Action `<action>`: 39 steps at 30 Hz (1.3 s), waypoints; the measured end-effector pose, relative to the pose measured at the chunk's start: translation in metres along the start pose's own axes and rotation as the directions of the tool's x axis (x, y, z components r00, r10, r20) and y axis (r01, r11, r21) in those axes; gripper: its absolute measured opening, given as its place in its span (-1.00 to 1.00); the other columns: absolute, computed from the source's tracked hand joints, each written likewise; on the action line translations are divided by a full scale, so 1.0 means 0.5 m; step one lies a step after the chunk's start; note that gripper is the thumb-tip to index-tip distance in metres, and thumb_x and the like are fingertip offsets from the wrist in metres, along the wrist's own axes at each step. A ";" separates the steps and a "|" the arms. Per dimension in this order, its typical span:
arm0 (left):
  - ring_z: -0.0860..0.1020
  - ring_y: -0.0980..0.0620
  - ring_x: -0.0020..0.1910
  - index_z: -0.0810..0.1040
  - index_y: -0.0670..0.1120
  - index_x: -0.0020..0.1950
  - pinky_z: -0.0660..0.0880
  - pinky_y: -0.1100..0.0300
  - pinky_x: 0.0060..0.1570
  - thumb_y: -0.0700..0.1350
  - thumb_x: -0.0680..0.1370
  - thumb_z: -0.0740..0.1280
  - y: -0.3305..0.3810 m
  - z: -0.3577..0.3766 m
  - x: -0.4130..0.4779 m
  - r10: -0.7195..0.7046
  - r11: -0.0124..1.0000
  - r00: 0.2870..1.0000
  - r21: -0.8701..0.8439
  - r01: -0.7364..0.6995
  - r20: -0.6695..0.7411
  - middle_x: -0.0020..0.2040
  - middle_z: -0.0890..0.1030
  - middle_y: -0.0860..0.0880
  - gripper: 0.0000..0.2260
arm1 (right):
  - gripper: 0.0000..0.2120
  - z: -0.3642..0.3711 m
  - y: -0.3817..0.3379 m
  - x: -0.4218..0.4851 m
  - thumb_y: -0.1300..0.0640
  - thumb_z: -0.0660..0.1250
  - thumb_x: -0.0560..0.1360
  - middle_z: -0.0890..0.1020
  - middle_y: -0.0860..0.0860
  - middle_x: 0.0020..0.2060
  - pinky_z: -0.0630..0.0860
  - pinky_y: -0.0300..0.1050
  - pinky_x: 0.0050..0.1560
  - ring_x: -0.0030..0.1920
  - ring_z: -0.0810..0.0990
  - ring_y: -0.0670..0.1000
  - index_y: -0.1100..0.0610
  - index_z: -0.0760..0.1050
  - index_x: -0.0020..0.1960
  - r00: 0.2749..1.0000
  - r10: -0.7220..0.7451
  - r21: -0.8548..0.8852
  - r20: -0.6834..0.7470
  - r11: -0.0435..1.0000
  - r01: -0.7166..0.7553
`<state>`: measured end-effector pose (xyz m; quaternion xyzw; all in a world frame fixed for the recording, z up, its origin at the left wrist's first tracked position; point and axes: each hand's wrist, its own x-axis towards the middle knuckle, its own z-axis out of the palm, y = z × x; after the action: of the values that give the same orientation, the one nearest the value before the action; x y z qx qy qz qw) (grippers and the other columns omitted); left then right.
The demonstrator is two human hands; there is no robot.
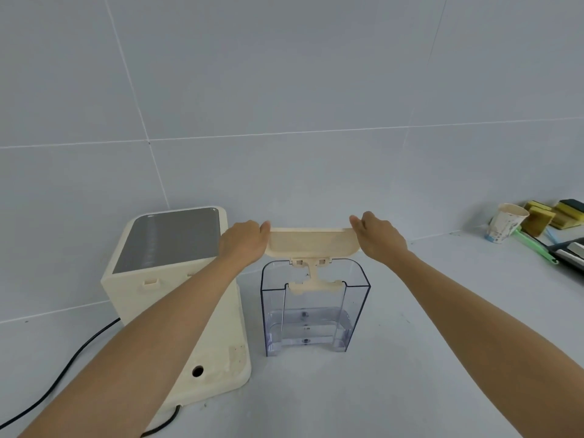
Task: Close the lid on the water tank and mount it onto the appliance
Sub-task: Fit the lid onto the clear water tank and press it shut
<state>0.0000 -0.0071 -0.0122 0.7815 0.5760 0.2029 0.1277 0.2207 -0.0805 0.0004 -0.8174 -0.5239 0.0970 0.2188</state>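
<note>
- Cream plastic lid [311,243] stands open, hinged to the rear rim of the clear water tank [314,306]; tank sits on the table [426,327] directly below both grips.
- Left hand [243,243] grip closed on lid's left end, right hand [380,237] on its right end.
- Lid looks light, stiff; hinge tabs likely fragile, so swing evenly.
- Tank holds little water: smooth walls, grab both sides low.
- Appliance [177,279] just left of the left grip.

Appliance [177,279] blocks left, just beside tank [314,308]; counter [426,327] right of tank open; clutter [537,229] far right.
</note>
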 end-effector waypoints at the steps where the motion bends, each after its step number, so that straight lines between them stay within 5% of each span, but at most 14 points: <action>1: 0.40 -0.16 -0.27 0.19 -0.14 -0.48 0.27 0.11 -0.28 -0.01 0.57 -0.03 -0.001 0.000 -0.009 -0.003 1.000 1.000 0.001 0.003 -0.007 -0.46 0.33 -0.09 -0.57 | -0.69 0.000 0.001 -0.007 -0.04 -0.04 0.55 0.36 0.04 -0.42 0.19 -0.14 -0.42 -0.37 0.34 0.09 0.18 0.24 -0.18 1.000 -0.023 -0.014 -0.009 1.000 0.023; 6: 0.41 -0.17 -0.30 0.19 -0.11 -0.48 0.32 0.09 -0.28 -0.05 0.58 -0.01 -0.009 0.003 -0.056 0.085 0.993 0.994 0.093 -0.078 -0.067 -0.47 0.31 -0.06 -0.58 | -0.80 0.006 0.021 -0.053 0.05 0.01 0.55 0.37 0.04 -0.43 0.18 -0.13 -0.44 -0.31 0.37 0.15 0.17 0.25 -0.12 0.992 -0.119 -0.109 -0.028 0.987 0.115; 10: 0.46 -0.20 -0.29 0.15 -0.10 -0.47 0.30 0.08 -0.31 -0.10 0.59 0.01 -0.015 0.012 -0.091 0.184 0.965 0.979 0.207 -0.164 -0.083 -0.43 0.38 -0.09 -0.60 | -0.73 0.013 0.036 -0.088 0.05 -0.02 0.57 0.51 0.14 -0.26 0.28 -0.09 -0.33 -0.26 0.41 0.16 0.22 0.34 -0.05 0.984 -0.177 -0.175 -0.022 0.970 0.170; 15: 0.54 -0.22 -0.16 0.40 -0.17 -0.24 0.32 0.09 -0.28 -0.01 0.59 -0.01 -0.029 0.039 -0.131 0.186 0.957 0.980 0.241 -0.164 -0.072 -0.21 0.59 -0.21 -0.65 | -0.66 0.031 0.054 -0.126 0.01 -0.05 0.58 0.56 0.11 -0.14 0.32 -0.08 -0.27 -0.18 0.42 0.12 0.21 0.39 0.06 0.967 -0.256 -0.328 -0.005 0.914 0.240; 23: 0.57 -0.21 -0.17 0.43 -0.22 -0.06 0.33 0.11 -0.31 -0.01 0.60 -0.02 -0.040 0.070 -0.163 0.169 0.932 0.985 0.331 -0.149 -0.030 -0.12 0.62 -0.21 -0.66 | -0.64 0.052 0.067 -0.156 0.00 -0.07 0.58 0.58 0.11 -0.07 0.31 -0.09 -0.25 0.00 0.47 0.12 0.20 0.37 0.12 0.954 -0.290 -0.451 0.081 0.842 0.295; 33: 0.53 -0.20 -0.11 0.36 -0.22 0.05 0.35 0.08 -0.28 -0.01 0.59 0.00 -0.032 0.069 -0.171 0.107 0.960 0.993 0.263 -0.092 -0.042 -0.03 0.56 -0.21 -0.69 | -0.63 0.050 0.070 -0.156 -0.01 -0.07 0.58 0.60 0.10 -0.07 0.30 -0.09 -0.26 -0.03 0.49 0.12 0.20 0.37 0.13 0.952 -0.300 -0.462 0.068 0.836 0.296; 39: 0.40 -0.17 0.19 0.26 -0.16 0.30 0.45 0.00 -0.01 0.03 0.56 0.11 -0.011 0.058 -0.177 0.218 0.947 0.976 0.241 -0.210 -0.009 0.29 0.39 -0.17 -0.62 | -0.55 0.049 0.045 -0.116 -0.05 -0.02 0.57 0.49 0.19 0.20 0.41 0.04 -0.01 0.20 0.43 0.19 0.17 0.22 0.36 0.977 -0.194 -0.168 0.084 0.964 0.206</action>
<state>-0.0137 -0.0887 -0.0554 0.8453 0.5102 0.1585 -0.0003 0.2043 -0.1344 -0.0355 -0.7727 -0.6174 0.0551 0.1370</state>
